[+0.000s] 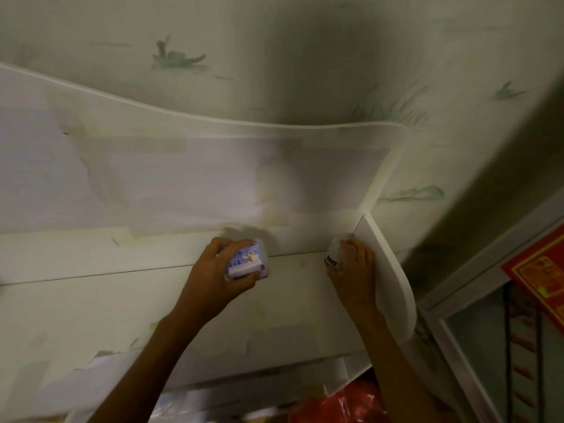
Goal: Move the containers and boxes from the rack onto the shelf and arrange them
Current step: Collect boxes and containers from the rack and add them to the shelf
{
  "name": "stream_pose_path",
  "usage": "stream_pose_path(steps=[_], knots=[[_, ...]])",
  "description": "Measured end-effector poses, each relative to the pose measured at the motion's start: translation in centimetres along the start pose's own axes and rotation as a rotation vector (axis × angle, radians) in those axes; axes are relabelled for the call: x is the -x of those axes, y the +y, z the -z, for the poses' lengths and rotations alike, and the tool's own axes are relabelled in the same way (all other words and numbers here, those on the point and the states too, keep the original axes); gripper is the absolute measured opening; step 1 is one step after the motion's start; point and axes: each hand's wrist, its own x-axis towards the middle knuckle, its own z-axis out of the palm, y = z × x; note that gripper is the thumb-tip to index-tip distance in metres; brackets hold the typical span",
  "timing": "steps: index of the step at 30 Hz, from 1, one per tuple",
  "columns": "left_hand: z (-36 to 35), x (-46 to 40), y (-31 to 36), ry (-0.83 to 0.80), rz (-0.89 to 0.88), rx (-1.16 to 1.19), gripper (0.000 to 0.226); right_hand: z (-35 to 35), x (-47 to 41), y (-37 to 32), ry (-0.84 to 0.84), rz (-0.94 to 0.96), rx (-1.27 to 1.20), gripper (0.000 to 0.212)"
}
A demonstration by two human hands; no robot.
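A white shelf [91,315] with a raised back panel and a curved right side wall fills the view. My left hand [213,270] grips a small blue-and-white box [248,262] with a cartoon figure on it, low over the shelf near the back panel. My right hand [354,267] is closed on a small clear container [334,257] with a dark label, in the shelf's back right corner against the side wall. Whether either item rests on the shelf surface is unclear.
Pale wallpaper with faint green drawings rises behind the shelf. Below the shelf's front edge show a red plastic bag [345,401] and clear wrapping. At the right stand a white frame [457,331] and a red paper [540,270].
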Motion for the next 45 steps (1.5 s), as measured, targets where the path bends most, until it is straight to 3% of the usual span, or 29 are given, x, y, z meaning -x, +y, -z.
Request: stream_pose_path(steps=[5,9,14,21,32,45], knots=[[-0.4,-0.1,0.5,0.008,-0.003,0.004,0.065,-0.6,-0.4,0.2,-0.059,-0.098,-0.265,0.058],[-0.4,0.3,0.7,0.012,0.002,0.004,0.064,-0.6,-0.5,0.8,-0.064,-0.029,-0.237,0.059],[0.3,1.1,1.2,0.047,0.011,0.024,0.067,2.1,-0.2,-0.4,-0.032,-0.071,-0.461,0.049],[3.4,3.8,1.1,0.125,0.047,-0.023,0.065,5.4,0.2,-5.4,-0.142,-0.016,-0.799,0.057],[15.2,15.8,-2.0,0.344,0.165,-0.080,0.058,6.3,4.5,-21.2,-0.405,0.271,-1.010,0.046],[32.1,43.0,-9.1,0.539,0.464,-0.261,0.058,6.5,22.1,-48.6,-0.690,0.605,-1.179,0.048]])
